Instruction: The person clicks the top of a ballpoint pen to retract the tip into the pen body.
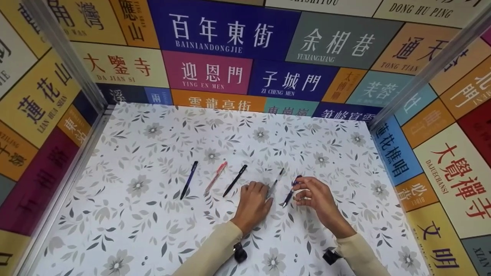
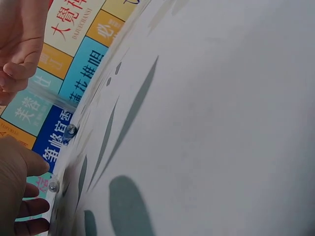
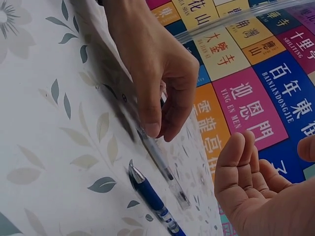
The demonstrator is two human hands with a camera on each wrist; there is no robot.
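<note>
Taking the black pen point(image 1: 235, 180) as the marker, a row of pens is reading off left to right. Furthest left of it a blue-and-black pen point(image 1: 189, 180) is lying; between the two, a pink pen point(image 1: 217, 176) is resting at a similar slant. The black pen itself is lying just beside the left hand point(image 1: 253, 199). Right of the marker, a clear pen point(image 1: 277, 179) is lying partly under that hand, and beyond it a dark blue pen point(image 1: 290, 194) is showing its bare metal tip.

And the hands! The left is keeping thumb and fingers apart, apparently gripping nothing, though contact with the clear pen is staying hard to judge. The right hand point(image 1: 322, 203), furthest right of the marker, is curving loosely and holding nothing, the blue pen lying apart from it in the right wrist view.

All five are looking light, stiff and smooth, probably apt to roll; a mid-barrel pinch is seeming best, clear of that tip.

Underneath, the flat counter point(image 1: 92, 214) is wearing a pale leaf-and-flower print. Left of the marker a lettered left wall point(image 1: 42, 111) is rising, behind it a bright back wall point(image 1: 209, 73), and right of it a matching right wall point(image 1: 452, 184).
</note>
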